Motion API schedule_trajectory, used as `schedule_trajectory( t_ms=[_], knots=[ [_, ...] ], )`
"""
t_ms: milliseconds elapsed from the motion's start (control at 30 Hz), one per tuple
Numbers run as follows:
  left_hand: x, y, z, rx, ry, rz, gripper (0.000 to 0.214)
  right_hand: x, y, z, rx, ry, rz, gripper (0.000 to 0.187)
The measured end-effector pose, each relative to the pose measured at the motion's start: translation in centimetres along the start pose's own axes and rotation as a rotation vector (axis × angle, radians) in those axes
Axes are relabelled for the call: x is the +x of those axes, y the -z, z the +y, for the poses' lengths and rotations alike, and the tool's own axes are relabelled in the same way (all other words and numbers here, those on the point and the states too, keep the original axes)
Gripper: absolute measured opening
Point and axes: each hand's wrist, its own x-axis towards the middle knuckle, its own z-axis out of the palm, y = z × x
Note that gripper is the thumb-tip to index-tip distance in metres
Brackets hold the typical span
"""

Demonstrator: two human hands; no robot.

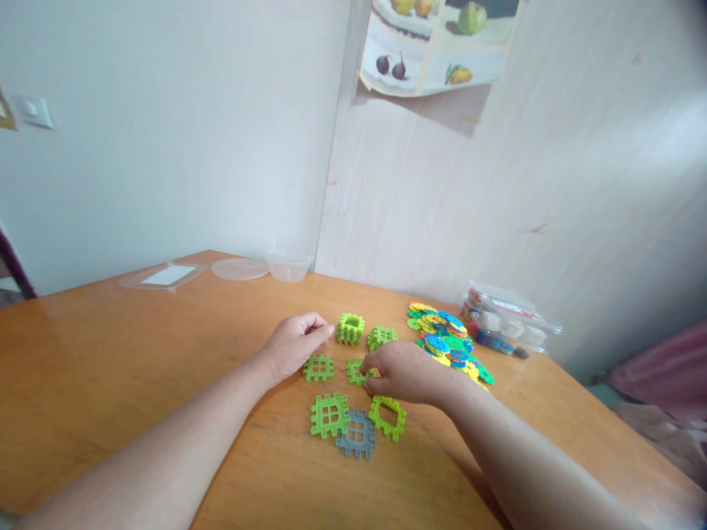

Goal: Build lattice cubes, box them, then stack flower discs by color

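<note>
My right hand [409, 373] has its thumb and fingers at the right edge of a small green toothed building tile [354, 372], partly hiding it. My left hand [298, 342] is loosely closed, with its thumb against the curled fingers and nothing visible in it. Just right of its fingertips stands a stack of green tiles [350, 329] with a round opening on top. Another green stack [381, 337] lies behind my right hand. Below my left hand is a green window tile [319, 367]. Nearer me, a larger green window tile [330, 416] overlaps a grey window tile [357, 434], beside a green open-centred tile [387, 418].
A pile of colourful notched discs [447, 338] lies to the right on the wooden table [265, 471]. Behind it are clear plastic boxes [505, 320] with contents. At the back stand a clear tub [289, 266], a round lid [239, 269] and a flat clear lid with a white label [169, 275].
</note>
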Motion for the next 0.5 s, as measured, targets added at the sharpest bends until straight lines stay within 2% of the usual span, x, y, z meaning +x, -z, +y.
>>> schedule_trajectory(
  t_ms=[233,333,500],
  knots=[
    [-0.53,-0.31,0.73,-0.029,-0.057,-0.069,0.032,0.25,0.28,0.25,0.043,-0.045,0.163,0.025],
    [-0.81,-0.5,0.96,-0.067,-0.062,-0.12,0.032,0.37,0.37,0.47,0.212,-0.048,0.201,0.026],
    [-1.04,-0.56,1.03,-0.106,-0.042,-0.214,0.031,0.71,0.06,0.46,0.478,0.037,0.222,0.032]
  ],
)
